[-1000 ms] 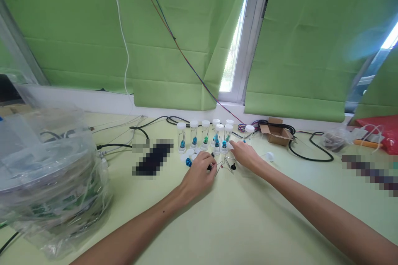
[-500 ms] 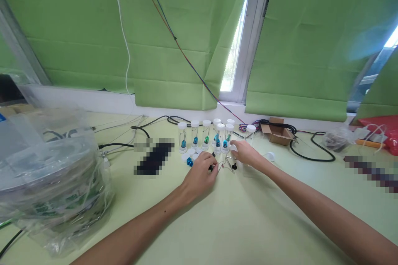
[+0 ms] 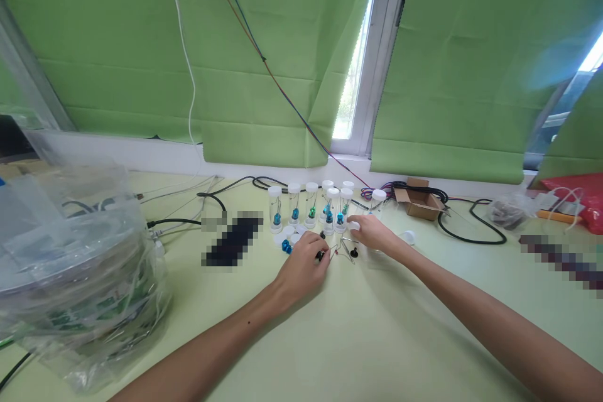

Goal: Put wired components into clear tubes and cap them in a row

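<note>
L hand (image 3: pixel 305 262) at blk part (image 3: pixel 320 255), R hand (image 3: pixel 370 232) nr clr tubes (image 3: pixel 311 206)

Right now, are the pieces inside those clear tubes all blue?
No, the third tube from the left holds a green piece.

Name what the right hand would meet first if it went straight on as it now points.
Probably the capped clear tube just beyond the right hand, with a blue piece inside, though depth is unclear.
</note>
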`<act>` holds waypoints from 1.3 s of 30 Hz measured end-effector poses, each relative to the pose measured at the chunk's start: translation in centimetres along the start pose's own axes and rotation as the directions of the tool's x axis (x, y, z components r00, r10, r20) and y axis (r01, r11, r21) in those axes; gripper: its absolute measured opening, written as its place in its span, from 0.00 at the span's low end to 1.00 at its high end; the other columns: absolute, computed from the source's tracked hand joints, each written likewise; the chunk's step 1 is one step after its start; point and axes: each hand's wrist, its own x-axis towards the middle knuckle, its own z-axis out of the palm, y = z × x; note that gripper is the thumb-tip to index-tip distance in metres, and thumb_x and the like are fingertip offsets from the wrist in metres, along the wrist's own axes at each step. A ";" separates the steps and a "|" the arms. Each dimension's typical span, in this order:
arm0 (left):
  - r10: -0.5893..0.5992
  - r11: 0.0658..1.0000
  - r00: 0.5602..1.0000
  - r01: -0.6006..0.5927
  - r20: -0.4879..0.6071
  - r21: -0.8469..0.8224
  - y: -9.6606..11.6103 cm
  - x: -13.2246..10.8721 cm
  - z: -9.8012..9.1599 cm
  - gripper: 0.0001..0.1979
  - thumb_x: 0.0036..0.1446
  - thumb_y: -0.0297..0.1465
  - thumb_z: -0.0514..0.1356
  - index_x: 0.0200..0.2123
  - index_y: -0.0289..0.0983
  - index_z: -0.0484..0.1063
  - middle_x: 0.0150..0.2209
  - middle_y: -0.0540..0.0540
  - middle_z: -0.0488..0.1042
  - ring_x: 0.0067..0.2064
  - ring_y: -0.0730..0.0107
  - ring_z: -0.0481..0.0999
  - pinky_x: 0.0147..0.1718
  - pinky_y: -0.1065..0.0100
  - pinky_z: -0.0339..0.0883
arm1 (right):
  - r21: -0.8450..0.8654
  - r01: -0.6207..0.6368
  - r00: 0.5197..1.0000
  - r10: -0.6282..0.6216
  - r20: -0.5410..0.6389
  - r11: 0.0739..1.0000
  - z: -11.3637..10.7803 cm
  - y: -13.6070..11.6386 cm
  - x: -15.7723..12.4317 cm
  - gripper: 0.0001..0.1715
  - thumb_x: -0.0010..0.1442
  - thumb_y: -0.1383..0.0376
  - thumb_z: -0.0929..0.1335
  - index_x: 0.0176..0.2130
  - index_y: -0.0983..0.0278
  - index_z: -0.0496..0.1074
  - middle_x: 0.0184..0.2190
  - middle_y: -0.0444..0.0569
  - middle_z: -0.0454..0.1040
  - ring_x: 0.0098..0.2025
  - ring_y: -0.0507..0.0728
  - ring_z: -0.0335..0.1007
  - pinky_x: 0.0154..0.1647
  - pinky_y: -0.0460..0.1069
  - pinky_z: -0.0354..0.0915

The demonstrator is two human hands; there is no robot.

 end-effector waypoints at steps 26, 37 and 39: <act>-0.005 1.000 1.000 0.006 0.029 -0.002 0.2 0.0 -0.2 0.10 0.59 0.23 0.53 0.28 0.37 0.71 0.32 0.44 0.74 0.39 0.62 0.71 0.38 0.62 0.66 | 0.272 0.001 0.999 0.012 -0.047 0.962 -1.7 -1.1 -2.8 0.27 0.59 0.72 0.58 0.55 0.66 0.72 0.24 0.46 0.76 0.18 0.50 0.67 0.22 0.43 0.64; -0.011 1.000 0.999 0.011 0.038 -0.012 0.1 0.0 -0.2 0.09 0.60 0.25 0.53 0.30 0.35 0.72 0.32 0.44 0.74 0.39 0.63 0.71 0.38 0.63 0.66 | 0.180 0.186 0.952 -0.132 -0.275 0.966 -1.4 -0.9 -5.3 0.25 0.64 0.67 0.58 0.55 0.68 0.72 0.25 0.48 0.71 0.25 0.54 0.66 0.30 0.48 0.64; -0.011 1.000 0.999 0.011 0.036 -0.013 0.1 0.0 -0.1 0.10 0.61 0.25 0.53 0.29 0.35 0.71 0.32 0.44 0.74 0.39 0.63 0.71 0.38 0.64 0.66 | 0.125 0.197 0.936 -0.149 -0.320 0.972 -1.2 -1.0 -5.8 0.24 0.64 0.67 0.58 0.55 0.67 0.72 0.28 0.51 0.71 0.28 0.56 0.67 0.31 0.49 0.64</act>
